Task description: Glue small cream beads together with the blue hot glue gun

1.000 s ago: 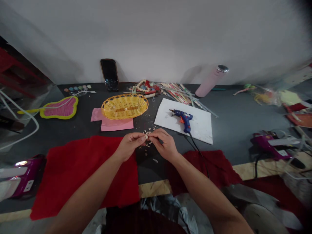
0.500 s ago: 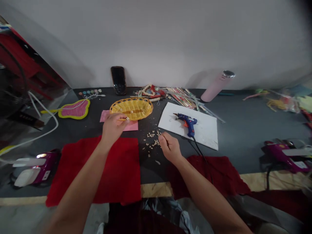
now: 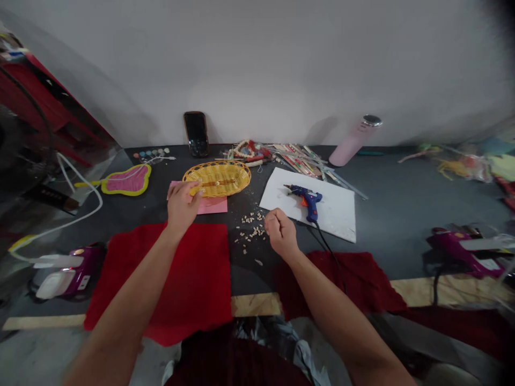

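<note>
My left hand [image 3: 184,208] is at the left end of a yellow oval wicker basket [image 3: 231,181], its fingers bent at the rim; whether they hold anything is too small to tell. Pink paper [image 3: 215,206] lies partly under the basket. My right hand [image 3: 280,230] is closed, thumb against the curled fingers, beside scattered small pale pieces [image 3: 256,231]; anything inside it is hidden. A blue glue gun [image 3: 309,201] lies on a white board [image 3: 338,215] just beyond my right hand.
Red cloths [image 3: 193,268] lie along the front edge. A phone [image 3: 196,134] leans on the wall, with sticks [image 3: 300,161] and a pink bottle [image 3: 354,142] to its right. A pink and yellow shape [image 3: 129,181] is at left; purple devices [image 3: 74,273] stand at both sides.
My left hand has shifted slightly left along the basket's rim, and the small pale piece at its fingertips no longer shows there. My right hand stays closed beside the small pieces, slightly farther forward.
</note>
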Tool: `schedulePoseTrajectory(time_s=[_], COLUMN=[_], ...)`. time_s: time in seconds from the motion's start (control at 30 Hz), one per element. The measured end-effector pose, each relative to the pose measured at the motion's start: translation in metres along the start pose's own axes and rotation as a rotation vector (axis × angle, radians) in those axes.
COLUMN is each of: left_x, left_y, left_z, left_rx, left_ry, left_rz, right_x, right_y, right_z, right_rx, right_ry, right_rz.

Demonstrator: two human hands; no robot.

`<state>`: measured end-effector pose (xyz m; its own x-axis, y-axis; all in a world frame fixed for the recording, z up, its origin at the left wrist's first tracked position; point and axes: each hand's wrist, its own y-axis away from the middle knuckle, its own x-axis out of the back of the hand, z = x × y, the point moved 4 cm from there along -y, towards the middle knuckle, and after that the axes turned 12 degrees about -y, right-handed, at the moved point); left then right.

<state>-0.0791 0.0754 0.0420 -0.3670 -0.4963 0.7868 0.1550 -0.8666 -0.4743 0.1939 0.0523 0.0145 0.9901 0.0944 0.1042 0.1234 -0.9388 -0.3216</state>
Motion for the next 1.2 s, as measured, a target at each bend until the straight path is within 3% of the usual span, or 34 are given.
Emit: schedulePoseTrajectory(time_s=[0.13, 0.33, 0.47, 0.53, 0.67, 0.8, 0.93, 1.1, 1.2], left_x=[-0.010, -0.032, -0.036, -0.033, -0.026, -0.028, -0.020, -0.002, -0.002], left_y=[0.037, 0.075, 0.083, 0.083, 0.082, 0.085, 0.083, 0.061, 0.052], left_z=[0.020, 0.080, 0.114, 0.123, 0.129, 0.136, 0.135, 0.110, 0.088], left_rx=[-0.054, -0.168, -0.232, -0.200, -0.174, -0.329, -0.346, -0.168, -0.104], left_ry=[0.088, 0.292, 0.293, 0.282, 0.261, 0.214, 0.207, 0.208, 0.182], left_rz=[-0.112, -0.328, -0.378, -0.312, -0.143, -0.119, -0.084, 0.034, 0.100], right_x=[0.003, -0.005, -0.010, -0.010, -0.011, -0.021, -0.033, -0.030, -0.023], right_y=[-0.001, -0.011, -0.016, -0.018, -0.019, -0.016, -0.011, -0.009, -0.012], right_z=[-0.002, 0.001, -0.007, -0.011, -0.009, 0.003, 0.017, 0.030, 0.027], right_rx=[-0.019, -0.175, -0.260, -0.281, -0.327, -0.392, -0.444, -0.484, -0.502], right_ry=[-0.097, -0.584, -0.773, -0.810, -0.819, -0.850, -0.911, -0.988, -1.018], right_rz=[0.037, 0.053, 0.094, 0.144, 0.247, 0.285, 0.270, 0.152, 0.118])
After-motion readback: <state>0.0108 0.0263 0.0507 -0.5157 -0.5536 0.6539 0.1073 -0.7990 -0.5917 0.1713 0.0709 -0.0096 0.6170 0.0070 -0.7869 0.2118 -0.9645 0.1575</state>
